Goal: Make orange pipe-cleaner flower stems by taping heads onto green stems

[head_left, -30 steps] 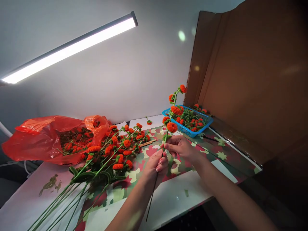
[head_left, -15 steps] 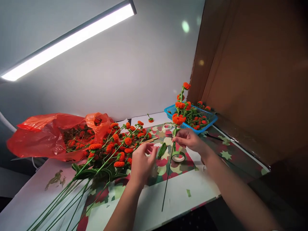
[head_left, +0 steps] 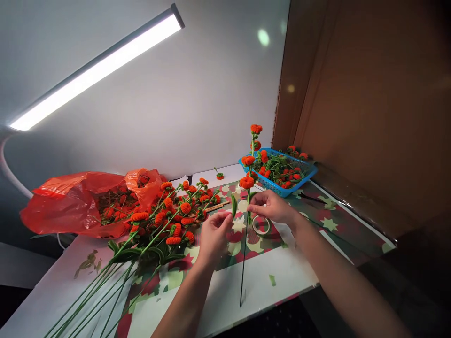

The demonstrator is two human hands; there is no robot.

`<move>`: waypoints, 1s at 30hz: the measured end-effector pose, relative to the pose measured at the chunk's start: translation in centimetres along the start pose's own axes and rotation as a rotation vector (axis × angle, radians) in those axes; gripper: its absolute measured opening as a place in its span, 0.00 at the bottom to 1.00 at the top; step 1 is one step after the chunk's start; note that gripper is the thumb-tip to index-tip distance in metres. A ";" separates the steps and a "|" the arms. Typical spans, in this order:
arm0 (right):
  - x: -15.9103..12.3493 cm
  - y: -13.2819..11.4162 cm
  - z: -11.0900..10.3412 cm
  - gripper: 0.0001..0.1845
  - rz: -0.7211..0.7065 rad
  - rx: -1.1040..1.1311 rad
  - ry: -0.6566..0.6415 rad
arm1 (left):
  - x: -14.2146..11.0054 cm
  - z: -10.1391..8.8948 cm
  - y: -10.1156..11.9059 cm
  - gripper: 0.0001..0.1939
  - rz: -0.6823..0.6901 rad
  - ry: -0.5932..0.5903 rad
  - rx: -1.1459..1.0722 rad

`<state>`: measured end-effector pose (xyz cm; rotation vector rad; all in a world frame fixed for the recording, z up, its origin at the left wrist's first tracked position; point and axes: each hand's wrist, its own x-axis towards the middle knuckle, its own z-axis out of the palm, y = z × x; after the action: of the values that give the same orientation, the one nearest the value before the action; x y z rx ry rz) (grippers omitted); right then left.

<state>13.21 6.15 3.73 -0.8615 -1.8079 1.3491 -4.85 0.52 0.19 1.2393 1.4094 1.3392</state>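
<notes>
Between the fingers of my right hand (head_left: 269,206) is the stem of a flower stalk (head_left: 247,182), which stands nearly upright with several orange fuzzy blooms near its top. Its bare dark lower stem points down towards the table's front edge. My left hand (head_left: 216,232) pinches a green fuzzy leaf (head_left: 234,206) by its lower end, just left of the stalk and apart from it. A roll of green tape (head_left: 261,226) lies below my right hand. Finished-looking orange flower stalks (head_left: 169,216) lie in a bunch to the left of my left hand.
An orange plastic bag (head_left: 70,202) full of flowers lies at the left. Behind my right hand stands a blue basket (head_left: 282,191) of small flowers. A single bloom (head_left: 220,176) lies near the wall, under a bright lamp (head_left: 98,70). Wooden sticks (head_left: 216,206) rest mid-table.
My left hand has picked up the green leaf from the table and closed its fingers on it. The flower stalk in my right hand has shifted left and straightened slightly.
</notes>
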 end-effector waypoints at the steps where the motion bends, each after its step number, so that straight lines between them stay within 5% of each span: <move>1: 0.0 0.1 0.2 0.20 -0.003 0.000 0.001 | -0.2 0.3 0.4 0.12 0.012 0.044 -0.116; 6: 0.2 0.4 1.5 0.19 0.024 0.064 0.020 | -1.4 2.2 1.9 0.10 0.118 0.143 -0.255; 17: 0.2 0.4 2.3 0.13 -0.013 -0.033 0.075 | -2.5 2.6 0.8 0.16 -0.042 0.097 -0.303; 25: 0.2 0.5 2.8 0.15 -0.056 -0.061 0.074 | -2.6 2.6 1.2 0.07 0.247 0.135 -0.087; 30: 0.1 0.5 2.7 0.14 -0.099 -0.072 0.106 | -3.0 3.0 0.8 0.15 0.198 0.078 -0.147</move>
<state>10.90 5.00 2.69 -0.8538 -1.8020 1.1613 -1.28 -1.87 0.50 1.2651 1.2409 1.6117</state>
